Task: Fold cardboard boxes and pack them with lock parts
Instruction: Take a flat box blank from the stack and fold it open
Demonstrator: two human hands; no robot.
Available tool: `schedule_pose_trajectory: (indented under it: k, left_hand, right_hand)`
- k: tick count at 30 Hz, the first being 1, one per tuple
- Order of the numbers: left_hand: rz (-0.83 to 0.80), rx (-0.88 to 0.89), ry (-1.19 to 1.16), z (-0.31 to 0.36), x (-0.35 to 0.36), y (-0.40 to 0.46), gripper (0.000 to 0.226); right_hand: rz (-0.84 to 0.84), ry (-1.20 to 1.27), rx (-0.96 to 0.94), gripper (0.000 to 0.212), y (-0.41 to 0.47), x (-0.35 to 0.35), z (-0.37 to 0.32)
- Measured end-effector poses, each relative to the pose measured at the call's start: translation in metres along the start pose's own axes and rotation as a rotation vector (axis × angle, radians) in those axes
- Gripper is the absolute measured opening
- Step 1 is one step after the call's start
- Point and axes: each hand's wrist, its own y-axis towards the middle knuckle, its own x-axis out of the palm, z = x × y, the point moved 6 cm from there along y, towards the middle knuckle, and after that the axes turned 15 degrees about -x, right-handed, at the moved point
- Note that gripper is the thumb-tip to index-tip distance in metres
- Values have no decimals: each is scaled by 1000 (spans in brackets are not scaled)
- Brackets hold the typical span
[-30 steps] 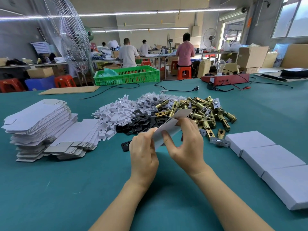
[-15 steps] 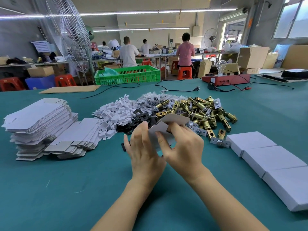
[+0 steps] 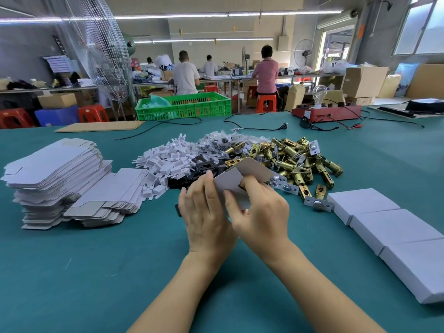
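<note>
flat blanks: a tall stack of flat white die-cut cardboard box blanks (image 3: 51,174) sits at the far left of the teal felt-covered table (image 3: 72,272), with a lower fanned pile leaning on its right side; well apart from the hands.
inserts: a heap of small white notched cardboard inserts (image 3: 165,162) lies just right of the blanks, touching a scatter of flat black metal strike plates (image 3: 204,164).
left hand: the left hand (image 3: 206,217) stands behind the blank being worked, fingers fairly straight and pressed flat against its left edge, bracing rather than curling round it.
box in hand: the grey-white cardboard box blank with rounded flaps (image 3: 240,176) is held up between both hands at table centre, just in front of the parts heap, partly opened.
right hand: the right hand (image 3: 262,212) pinches the blank, thumb on the near face and index finger hooked over the flap.
doing it well: probably crease along the scored lines, keep the left palm as backstop, and tuck the flap squarely so the walls stay true.
lock parts: a pile of brass-coloured cylindrical door latches (image 3: 295,162) lies just beyond the right hand; loose latches near the wrist could snag the box.
finished boxes: a row of closed white cardboard boxes (image 3: 389,227) runs along the right, leaving room at its near end.
</note>
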Motion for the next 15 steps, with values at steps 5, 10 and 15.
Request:
schedule_pose_trajectory:
  k: [5,10,15]
  left_hand:
    - [-29,-23,13,-1,1,1,65]
    - [-55,-51,6,-6,0,2,50]
    - [-49,-61,-8,-4,-3,3,51]
  right_hand:
    - [10,44,-37,23,-1,2,-1]
    - [-14,122,-98,20,-3,7,-7]
    - [-12,159,-113,18,-3,9,-8]
